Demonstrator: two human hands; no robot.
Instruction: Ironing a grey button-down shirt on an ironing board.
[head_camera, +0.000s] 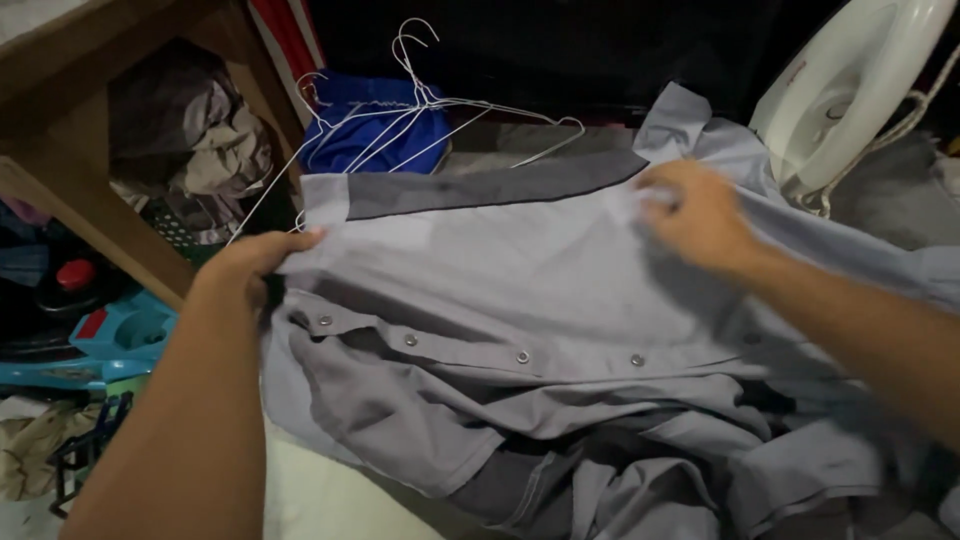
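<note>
Both forearms run off-frame; left hand (250, 268) and right hand (700, 215) pinch grey shirt (500, 300), fingertips hidden.

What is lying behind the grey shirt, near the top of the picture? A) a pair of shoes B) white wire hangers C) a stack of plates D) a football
B: a bunch of white wire hangers lies on a blue cloth just past the grey shirt, which the left hand and right hand hold spread out.
</note>
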